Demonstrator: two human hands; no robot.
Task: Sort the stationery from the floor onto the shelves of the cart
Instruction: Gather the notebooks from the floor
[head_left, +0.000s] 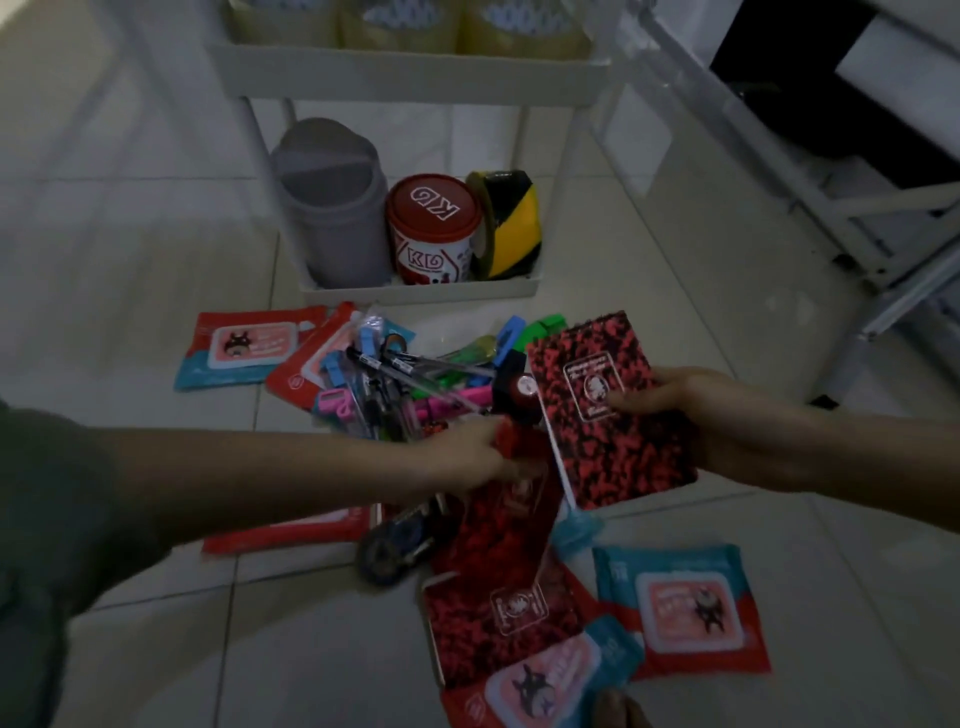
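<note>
My right hand (680, 415) grips a red-and-black speckled notebook (613, 410) by its right edge, lifted above the floor. At the top edge of a second red-and-black notebook (498, 499), which tilts up off the pile, my left hand (467, 457) has its fingers closed. A third such notebook (498, 623) lies flat on the tiles. Behind the hands sits a heap of pens, markers and highlighters (410, 379). The white cart (415, 78) stands at the back, its bottom shelf (421, 293) just beyond the heap.
Red-and-blue wipe packs lie around: one at left (244, 348), one at right (691, 608), one at front (545, 675). The bottom shelf holds a grey bin (332, 208), a red KG tub (431, 234) and yellow-black tape (511, 223). A white metal frame (857, 218) stands right.
</note>
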